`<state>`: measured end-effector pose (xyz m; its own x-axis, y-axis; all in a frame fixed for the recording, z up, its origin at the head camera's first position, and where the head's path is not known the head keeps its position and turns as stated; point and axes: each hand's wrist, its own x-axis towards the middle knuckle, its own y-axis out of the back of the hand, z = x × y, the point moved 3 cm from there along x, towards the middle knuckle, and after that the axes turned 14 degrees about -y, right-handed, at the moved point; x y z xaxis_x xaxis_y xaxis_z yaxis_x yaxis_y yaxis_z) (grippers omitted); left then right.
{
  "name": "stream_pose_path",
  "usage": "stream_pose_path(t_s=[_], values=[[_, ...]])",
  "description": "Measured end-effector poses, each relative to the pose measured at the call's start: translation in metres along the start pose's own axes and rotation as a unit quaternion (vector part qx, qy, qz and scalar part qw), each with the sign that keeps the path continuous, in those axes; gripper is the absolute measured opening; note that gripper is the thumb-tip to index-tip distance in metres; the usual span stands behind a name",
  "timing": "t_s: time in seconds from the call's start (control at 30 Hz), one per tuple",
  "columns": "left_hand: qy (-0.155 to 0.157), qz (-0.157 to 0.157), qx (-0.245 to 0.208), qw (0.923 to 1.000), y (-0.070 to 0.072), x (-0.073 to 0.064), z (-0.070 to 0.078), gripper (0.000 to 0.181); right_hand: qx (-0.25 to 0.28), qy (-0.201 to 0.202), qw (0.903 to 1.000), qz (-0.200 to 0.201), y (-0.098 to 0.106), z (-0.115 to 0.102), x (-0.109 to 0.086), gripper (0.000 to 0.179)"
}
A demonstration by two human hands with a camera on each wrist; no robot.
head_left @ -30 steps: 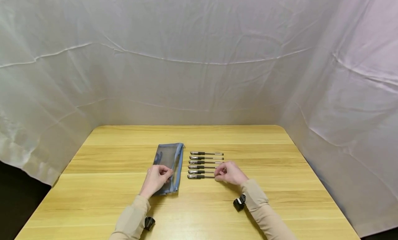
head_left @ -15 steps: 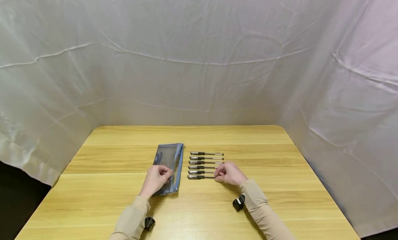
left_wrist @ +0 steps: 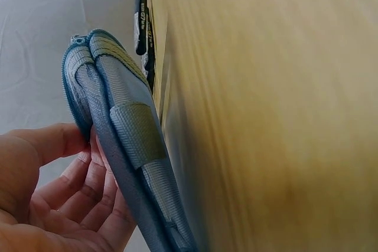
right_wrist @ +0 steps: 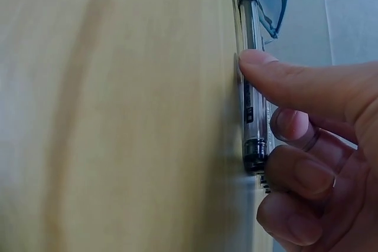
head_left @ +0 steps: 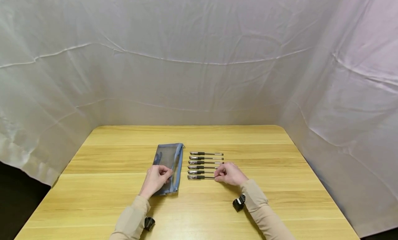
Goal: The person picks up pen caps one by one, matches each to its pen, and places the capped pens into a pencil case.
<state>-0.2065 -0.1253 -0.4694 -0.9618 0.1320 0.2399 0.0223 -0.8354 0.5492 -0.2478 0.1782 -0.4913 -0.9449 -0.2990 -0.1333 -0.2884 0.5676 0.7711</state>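
A blue mesh zip pouch (head_left: 168, 157) lies left of the middle of the table, its zipped side facing right and gaping a little. My left hand (head_left: 155, 177) pinches the upper edge of its opening between thumb and fingers; in the left wrist view the pouch's zipper (left_wrist: 77, 87) runs up from the thumb tip. Several capped black pens (head_left: 199, 162) lie parallel in a column right of the pouch, caps to the left. At the nearest pen (right_wrist: 253, 87), my right hand (head_left: 230, 173) has its thumb on the clear barrel and its fingers curled at the far side.
All of this stands on a wood-grain table (head_left: 199, 212). Pale grey cloth (head_left: 199, 77) hangs along its back and sides. Each wrist wears a small black camera, one seen by the left sleeve (head_left: 149, 223) and one by the right sleeve (head_left: 238, 202).
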Motion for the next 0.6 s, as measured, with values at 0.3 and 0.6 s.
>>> stream_pose_path(t_s=[0.3,0.6], values=[[0.005,0.002,-0.002,1.0,-0.0002,0.0,0.0008,0.01,-0.005,0.012,0.9999,-0.011,0.003,-0.0016,-0.003,0.006],[0.008,0.002,-0.002,1.0,0.0001,-0.0003,0.0005,0.01,0.02,0.006,0.999,-0.04,0.0015,-0.001,-0.0046,0.006]])
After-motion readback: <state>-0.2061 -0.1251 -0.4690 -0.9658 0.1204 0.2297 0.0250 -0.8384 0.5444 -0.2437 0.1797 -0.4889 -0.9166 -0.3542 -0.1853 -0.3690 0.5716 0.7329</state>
